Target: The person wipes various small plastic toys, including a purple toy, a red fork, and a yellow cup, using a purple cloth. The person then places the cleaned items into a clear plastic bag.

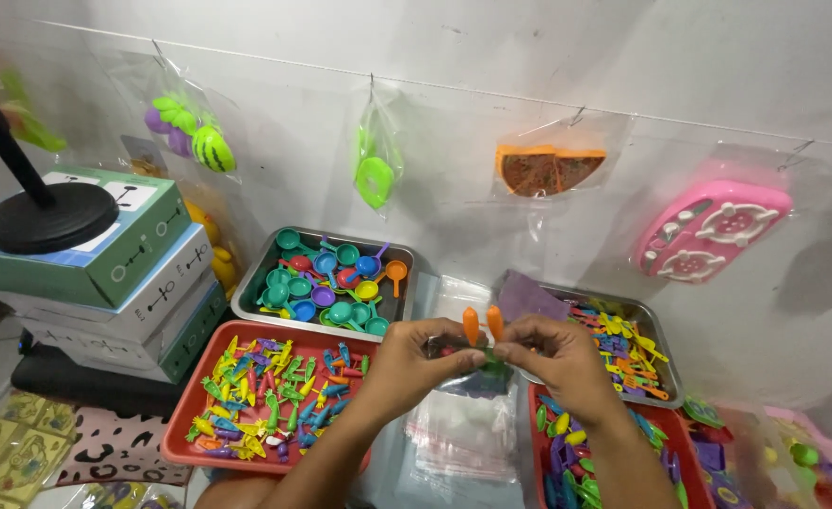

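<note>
Your left hand (414,363) pinches one orange toy piece (471,325) | your right hand (555,353) pinches another orange piece (495,321) | both above stacked clear bags (463,429), between red tray (182,415) and metal tray (668,372).

Sitting at centre frame: left hand (416,363) and right hand (553,358), meeting just above a stack of clear bags (463,429) and pinching two small carrot-shaped toys (483,323) between the fingers (477,356). Lying left of the hands: a tray of small toy tools (261,401), with a metal tray of toy pans (326,283) behind it. Resting right of the hands: a second metal tray of mixed pieces (628,344), and in front of it, at lower right, another tray of pieces (567,452). Standing at upper left: stacked boxes (105,273) carrying a round stand base (48,217). Hanging along the wall behind: bagged toy fruit (190,132), a bagged toy leaf shape (375,165), a bagged slice toy (548,170) and a bagged toy stove (713,231).
</note>
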